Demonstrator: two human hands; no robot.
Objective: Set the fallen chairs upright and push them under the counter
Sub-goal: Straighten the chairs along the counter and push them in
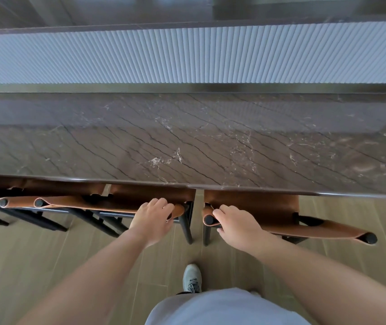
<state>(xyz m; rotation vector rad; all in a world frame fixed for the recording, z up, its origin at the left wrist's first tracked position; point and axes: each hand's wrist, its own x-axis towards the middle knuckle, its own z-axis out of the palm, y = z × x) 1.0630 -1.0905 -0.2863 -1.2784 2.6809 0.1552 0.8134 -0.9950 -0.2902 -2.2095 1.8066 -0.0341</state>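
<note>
The worktop (210,141) edge overhangs the seats of three upright chairs, closing the space above them. A narrow gap separates the middle chair (140,195) from the right chair (269,207). Before the worktop, wooden floor (46,254) lies open.

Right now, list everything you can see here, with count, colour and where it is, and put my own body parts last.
Chairs: three, brown leather on black frames, upright, seats tucked under the near counter edge; right one, middle one, left one.
Counter: one, dark brown veined stone, across the middle.
Ribbed panel: one, pale grey, behind the counter.
Floor: light wood-look planks, below.
Shoe: one, grey, bottom centre.
Garment: one, white, bottom edge.
Left hand: grips the middle chair's backrest end.
Right hand: grips the right chair's backrest end.
</note>
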